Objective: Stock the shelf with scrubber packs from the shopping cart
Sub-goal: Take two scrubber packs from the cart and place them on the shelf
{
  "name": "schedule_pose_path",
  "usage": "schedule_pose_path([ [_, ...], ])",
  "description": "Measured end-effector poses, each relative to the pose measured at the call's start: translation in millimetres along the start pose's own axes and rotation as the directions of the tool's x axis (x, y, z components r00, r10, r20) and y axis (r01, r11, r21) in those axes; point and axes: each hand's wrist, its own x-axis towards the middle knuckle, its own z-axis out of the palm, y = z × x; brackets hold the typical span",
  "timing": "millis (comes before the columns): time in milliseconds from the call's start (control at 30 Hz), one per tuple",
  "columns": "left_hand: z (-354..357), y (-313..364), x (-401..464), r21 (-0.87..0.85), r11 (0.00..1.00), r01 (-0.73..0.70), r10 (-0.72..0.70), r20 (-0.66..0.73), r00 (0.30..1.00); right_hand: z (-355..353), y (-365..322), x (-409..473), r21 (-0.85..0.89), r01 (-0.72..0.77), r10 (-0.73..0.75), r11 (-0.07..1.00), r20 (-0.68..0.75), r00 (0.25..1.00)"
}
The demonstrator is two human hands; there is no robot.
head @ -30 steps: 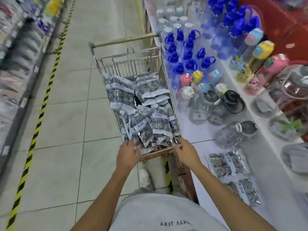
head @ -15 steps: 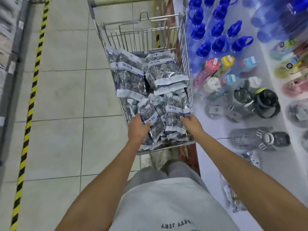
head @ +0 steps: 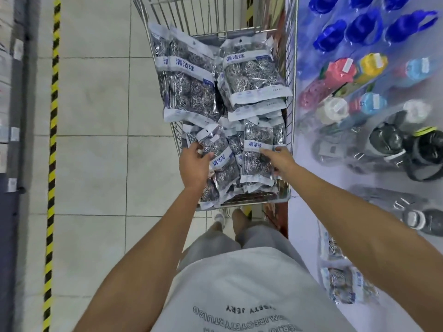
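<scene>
Head view: silver wire shopping cart parked just beside the pale shelf on the right, heaped with clear plastic scrubber packs with white-and-blue labels holding steel-wool balls. Left hand is in the near end of the heap, fingers curled round a small tilted scrubber pack, thumb on its face. Right hand grips the right edge of an upright pack next to it, close to the cart's side wall. Neither pack is lifted clear yet. Two packs already on shelf near the bottom right, partly hidden by the forearm. Coloured plastic water bottles and blue-lidded jugs fill the shelf further along. Handling guess: packs light, squashy, film slippery and crinkly; flat sealed header or side seam gives the surest pinch, several per hand look feasible. Loose heap may slide when one is pulled.
</scene>
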Motion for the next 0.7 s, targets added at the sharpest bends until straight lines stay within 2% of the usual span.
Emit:
schedule_pose_path([
  [100, -1.0, -2.5, -1.4, 0.025, 0.999, -0.026, 0.027, -0.041, 0.999, -4.8, -1.0, 2.7, 0.064, -0.046, 0.041, 0.997, 0.087, 0.995],
  [167, -2.5, -0.7, -4.5, -0.011, 1.0, -0.002, 0.001, -0.056, 0.998, -11.0, 3.0, 8.4, 0.101, -0.03, 0.022, 0.994, 0.086, 0.996],
  [367, -18.4, 11.2, -9.2, -0.26, 0.964, 0.048, -0.062, -0.043, 0.997, -18.5, 8.2, -18.6, 0.182, -0.024, -0.002, 0.983, 0.144, 0.99],
  [533, -41.9, 8.1, -8.5, -0.406, 0.913, 0.033, -0.059, -0.052, 0.997, -16.5, 25.6, -56.6, 0.324, 0.048, -0.075, 0.945, 0.071, 0.995],
  [700, -69.6, -1.0, -7.9, -0.511, 0.859, -0.031, 0.052, 0.027, 0.998, -11.0, 60.0, -88.9, 0.456, 0.131, -0.119, 0.88, -0.054, 0.991],
])
